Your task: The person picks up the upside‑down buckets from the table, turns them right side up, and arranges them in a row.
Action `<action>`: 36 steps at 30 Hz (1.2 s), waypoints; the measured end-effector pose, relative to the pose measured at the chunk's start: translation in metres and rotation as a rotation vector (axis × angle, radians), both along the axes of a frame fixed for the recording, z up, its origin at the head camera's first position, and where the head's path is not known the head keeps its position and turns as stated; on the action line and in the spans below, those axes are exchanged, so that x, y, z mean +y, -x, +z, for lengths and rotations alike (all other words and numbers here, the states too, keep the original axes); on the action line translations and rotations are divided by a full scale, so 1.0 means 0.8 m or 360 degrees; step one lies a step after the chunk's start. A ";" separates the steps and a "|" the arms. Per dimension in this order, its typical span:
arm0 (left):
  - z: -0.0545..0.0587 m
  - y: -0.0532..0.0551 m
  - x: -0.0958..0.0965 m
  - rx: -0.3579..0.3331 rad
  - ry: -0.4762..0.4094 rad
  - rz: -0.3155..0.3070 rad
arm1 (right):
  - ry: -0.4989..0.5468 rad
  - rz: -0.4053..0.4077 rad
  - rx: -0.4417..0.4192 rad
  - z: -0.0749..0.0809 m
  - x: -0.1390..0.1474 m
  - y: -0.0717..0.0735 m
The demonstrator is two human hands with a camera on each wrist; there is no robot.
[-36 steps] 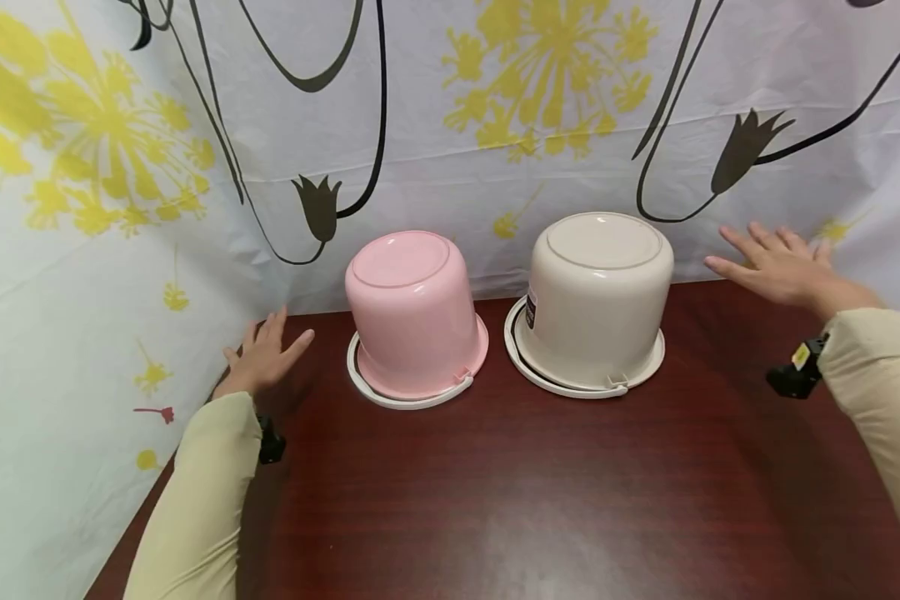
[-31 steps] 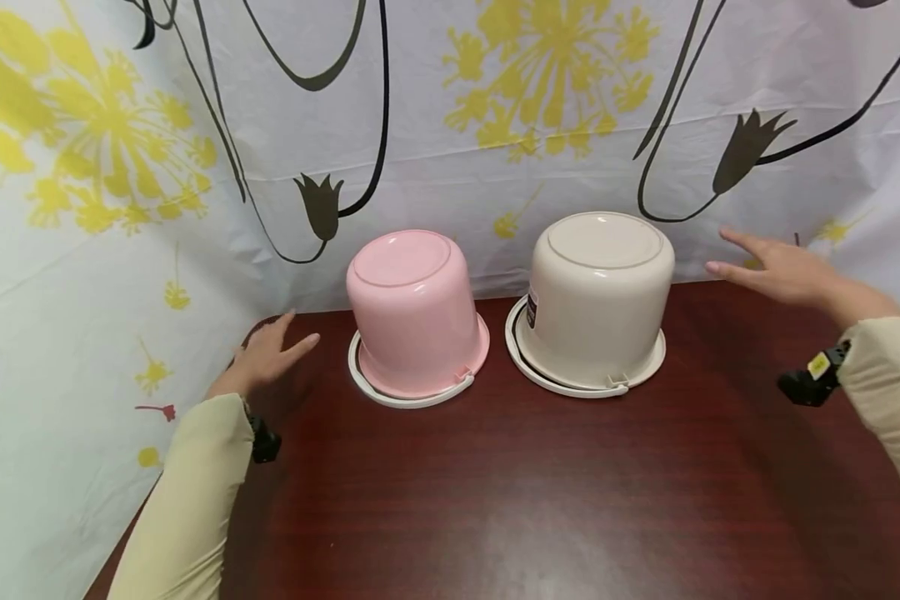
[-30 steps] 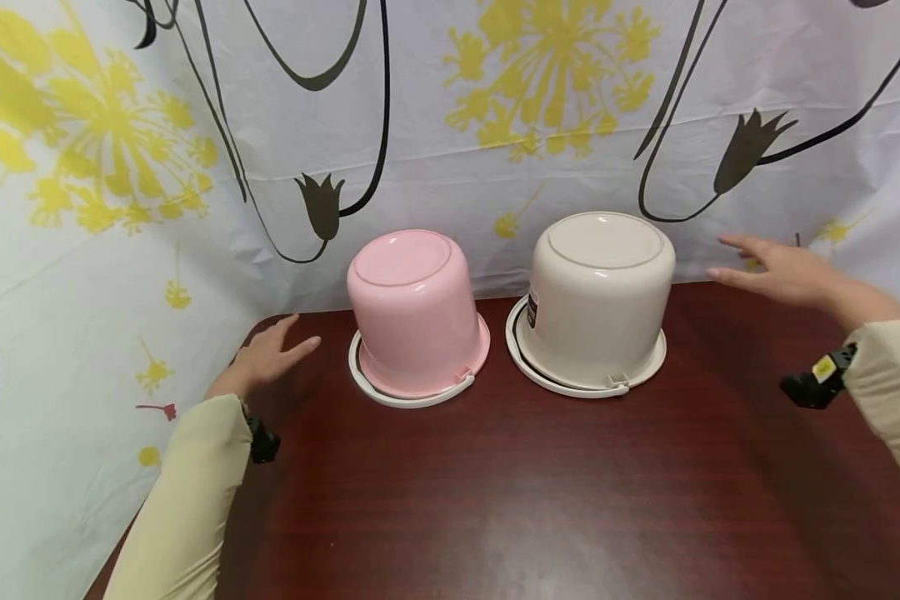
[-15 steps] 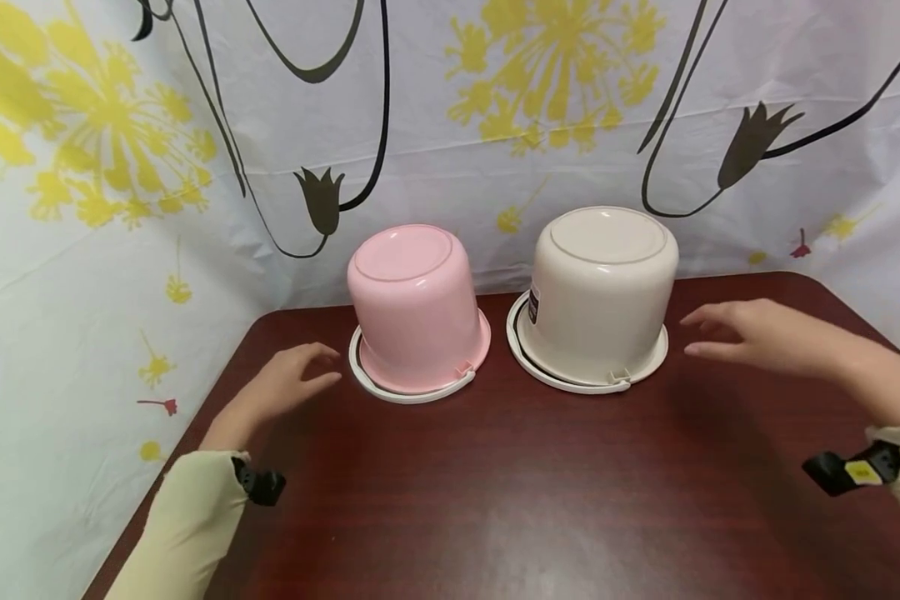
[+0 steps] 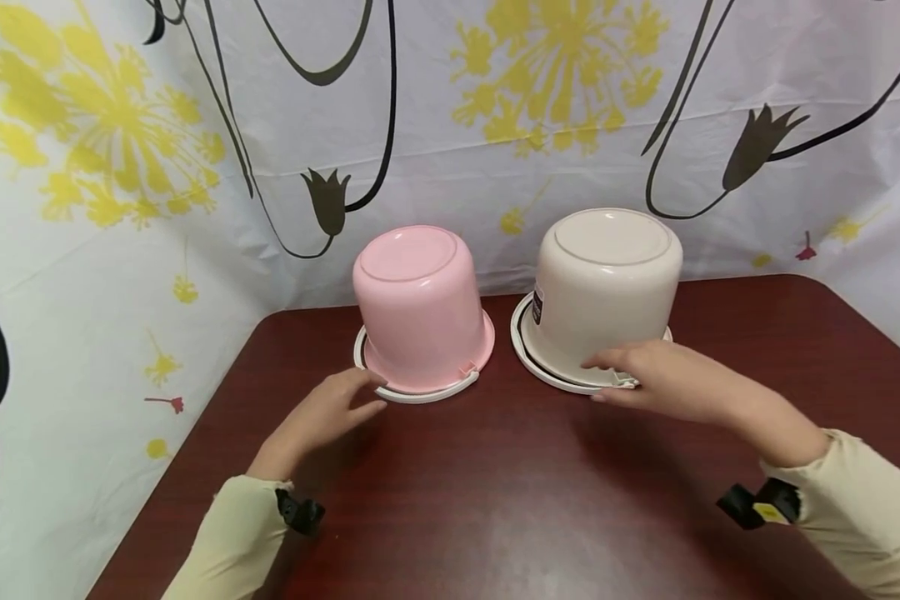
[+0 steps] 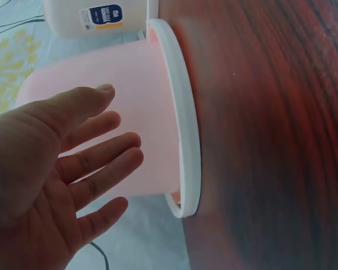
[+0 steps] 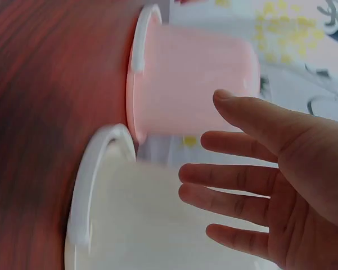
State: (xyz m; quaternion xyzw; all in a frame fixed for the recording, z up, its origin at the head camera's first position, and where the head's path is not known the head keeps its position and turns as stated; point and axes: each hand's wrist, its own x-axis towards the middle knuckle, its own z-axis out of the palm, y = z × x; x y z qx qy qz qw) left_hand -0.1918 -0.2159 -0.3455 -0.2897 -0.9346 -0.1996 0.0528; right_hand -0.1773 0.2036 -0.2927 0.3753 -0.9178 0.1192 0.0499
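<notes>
Two buckets stand upside down side by side at the back of the dark red-brown table [image 5: 480, 500]. On the left is the pink bucket [image 5: 420, 317], its white handle [image 5: 420, 397] lying round the rim. The cream bucket [image 5: 607, 283], slightly larger, has a dark label [image 6: 106, 15] on its side. My left hand [image 5: 326, 417] is at the pink bucket's front left, fingers loosely spread and holding nothing. My right hand [image 5: 675, 383] overlaps the cream bucket's front rim in the head view, its fingers [image 7: 225, 174] relaxed and its palm bare.
A white cloth [image 5: 435, 108] with yellow and dark grey flower prints hangs behind the table and along its left side. Each wrist carries a small black camera, the left camera [image 5: 300, 511] and the right camera [image 5: 761, 504].
Both hands have come down from the table's far corners and moved inward, the left rightward to the pink bucket and the right leftward to the cream one. The buckets have stayed in place.
</notes>
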 end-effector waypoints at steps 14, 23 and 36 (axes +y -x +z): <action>-0.016 0.029 0.004 -0.0058 -0.0067 -0.0047 | -0.0089 0.0209 -0.0018 -0.027 -0.101 0.053; -0.022 0.053 -0.009 -0.0224 -0.0132 -0.0028 | -0.0070 0.0290 -0.0090 -0.042 -0.140 0.109; -0.027 0.079 -0.022 -0.0227 -0.0040 -0.0078 | -0.0147 0.0218 -0.0235 -0.039 -0.169 0.144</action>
